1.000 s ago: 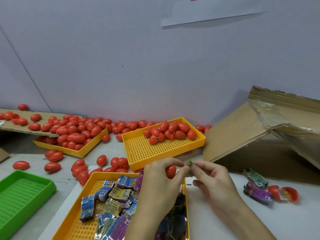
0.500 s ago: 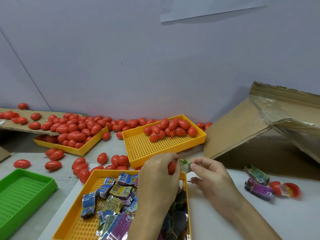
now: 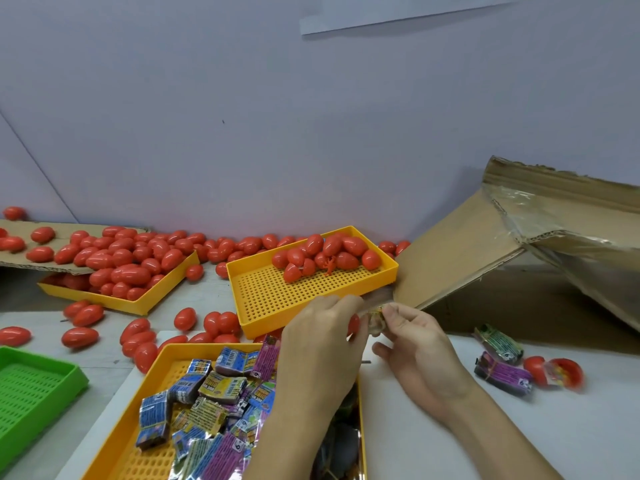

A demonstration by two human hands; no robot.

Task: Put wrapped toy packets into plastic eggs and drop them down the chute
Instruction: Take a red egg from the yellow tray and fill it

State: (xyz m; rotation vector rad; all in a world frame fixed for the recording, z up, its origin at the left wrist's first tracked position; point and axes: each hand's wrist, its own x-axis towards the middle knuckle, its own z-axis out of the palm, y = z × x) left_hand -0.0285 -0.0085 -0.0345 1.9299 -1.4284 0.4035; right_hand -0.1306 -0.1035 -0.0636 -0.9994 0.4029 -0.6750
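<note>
My left hand (image 3: 320, 336) curls round a red plastic egg (image 3: 353, 324), of which only a sliver shows past the fingers. My right hand (image 3: 414, 336) pinches a small wrapped toy packet (image 3: 375, 318) at the egg's opening; the packet is blurred. Both hands meet above the near yellow tray (image 3: 152, 372), which holds several wrapped packets (image 3: 207, 396). The far yellow tray (image 3: 277, 296) carries several red eggs (image 3: 325, 254). A sloping cardboard chute (image 3: 457, 261) stands to the right of my hands.
Two loose packets (image 3: 502, 368) and an open red egg (image 3: 557, 370) lie on the white board at right. A green tray (image 3: 31, 389) sits at the left edge. Another yellow tray (image 3: 138, 299) heaped with eggs and many loose eggs (image 3: 138, 341) cover the left and back.
The packet pinched in my right hand has moved in against the egg held in my left hand. The view has dipped slightly; both hands stay in the same spot.
</note>
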